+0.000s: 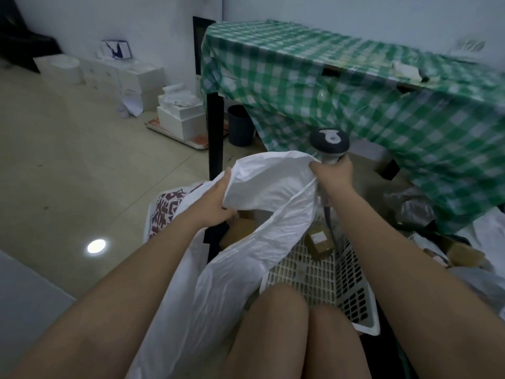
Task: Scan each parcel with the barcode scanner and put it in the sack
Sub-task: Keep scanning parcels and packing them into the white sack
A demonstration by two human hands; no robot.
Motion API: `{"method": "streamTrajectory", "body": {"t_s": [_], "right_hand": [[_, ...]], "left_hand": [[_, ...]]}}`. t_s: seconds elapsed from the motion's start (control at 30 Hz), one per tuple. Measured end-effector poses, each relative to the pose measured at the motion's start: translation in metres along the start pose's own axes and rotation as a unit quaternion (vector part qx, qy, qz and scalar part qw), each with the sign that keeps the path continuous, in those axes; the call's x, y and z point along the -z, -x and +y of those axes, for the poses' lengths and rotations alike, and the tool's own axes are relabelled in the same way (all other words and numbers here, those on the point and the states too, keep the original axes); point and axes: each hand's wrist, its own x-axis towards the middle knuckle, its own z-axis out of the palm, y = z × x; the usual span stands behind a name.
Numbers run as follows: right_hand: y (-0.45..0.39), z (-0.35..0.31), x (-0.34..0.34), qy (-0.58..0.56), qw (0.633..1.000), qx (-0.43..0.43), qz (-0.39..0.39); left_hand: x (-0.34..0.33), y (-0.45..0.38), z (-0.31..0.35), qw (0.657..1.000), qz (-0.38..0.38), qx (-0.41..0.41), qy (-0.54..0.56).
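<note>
1. Nearest, the white sack stands at the person's knees; brown parcels already lie inside, so part of the work looks done
2. The left hand grips the sack's rim, and the right hand pinches the far rim while clasping the barcode scanner; together they spread the mouth wide
3. Beside it, the white basket holds one brown parcel, probably still unscanned
4. Further right, dim boxes may be waiting too
5. Beyond stands the bench under green checked cloth
</note>
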Motion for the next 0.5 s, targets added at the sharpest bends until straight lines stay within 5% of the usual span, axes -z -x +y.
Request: {"method": "streamTrajectory", "body": {"t_s": [0.2, 0.5], "right_hand": [[0.021, 0.017, 0.017, -0.022, 0.997, -0.031, -0.064], [0.013, 0.061, 0.120, -0.112, 0.988, -0.078, -0.065]], "left_hand": [[-0.017, 0.003, 0.053, 0.998, 0.052, 0.040, -0.011], [-0.097, -0.028, 0.191, 0.973, 0.086, -0.214, -0.021]]}}
